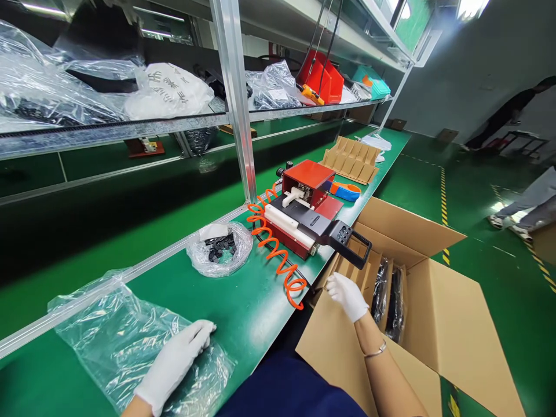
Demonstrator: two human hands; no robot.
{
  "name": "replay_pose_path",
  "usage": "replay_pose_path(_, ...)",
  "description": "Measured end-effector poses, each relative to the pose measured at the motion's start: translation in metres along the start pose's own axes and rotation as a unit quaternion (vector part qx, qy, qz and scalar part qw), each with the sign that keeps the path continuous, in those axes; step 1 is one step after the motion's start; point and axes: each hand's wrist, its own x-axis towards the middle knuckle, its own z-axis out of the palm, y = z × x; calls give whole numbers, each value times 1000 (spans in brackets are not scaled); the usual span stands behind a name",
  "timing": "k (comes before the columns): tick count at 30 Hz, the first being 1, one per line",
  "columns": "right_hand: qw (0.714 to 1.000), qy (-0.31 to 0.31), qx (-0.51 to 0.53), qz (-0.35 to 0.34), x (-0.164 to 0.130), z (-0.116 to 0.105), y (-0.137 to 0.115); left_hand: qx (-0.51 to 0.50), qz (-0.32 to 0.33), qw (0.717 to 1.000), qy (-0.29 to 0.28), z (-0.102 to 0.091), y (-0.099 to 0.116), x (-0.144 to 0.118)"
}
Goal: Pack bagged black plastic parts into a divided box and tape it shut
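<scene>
My left hand [180,362], in a white glove, lies on a clear plastic bag [108,330] spread over the green bench, its fingers stretched out. My right hand [347,296], also gloved, hovers by the bench edge over the near side of an open carton [456,324]; its fingers are curled and I see nothing in them. Beyond it, a black device with a loop handle [339,236] rests on a red bench press [308,176], on a white block, its handle sticking out past the bench edge. A coiled orange air hose [273,249] runs beside the press.
A round plastic-lined tray [200,260] holds small black parts. Black items in plastic [395,301] stand between cardboard dividers in the carton. A blue and orange tape roll [345,191] and a cardboard divider [350,159] lie behind the press. A metal post [237,98] carries a shelf.
</scene>
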Motion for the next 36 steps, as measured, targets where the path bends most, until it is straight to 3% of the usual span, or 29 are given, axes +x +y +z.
replay_pose_path(6, 983, 127, 92, -91, -12, -39, -33, -3, -2, 1000, -1, -1, 2, 0)
replay_pose_path(10, 966, 184, 125, -132, -17, -49, -53, -5, 1, 1000, 0, -1, 3, -2)
replay_pose_path(18, 957, 182, 84, -209, -8, -23, -78, -2, 8, 1000, -2, -2, 7, -4)
replay_pose_path(24, 957, 184, 98, -203, -4, 5, -82, 9, 11, 1000, -4, -2, 17, -9)
replay_pose_path(28, 948, 182, 63, -253, -4, 9, -85, 17, 17, 1000, -4, -3, 22, -11)
replay_pose_path(31, 930, 199, 74, -300, -12, -7, -89, 17, 17, 1000, 3, -6, 21, -11)
replay_pose_path(36, 914, 228, 91, -322, -51, -57, -87, 26, 13, 999, 18, -14, 21, -9)
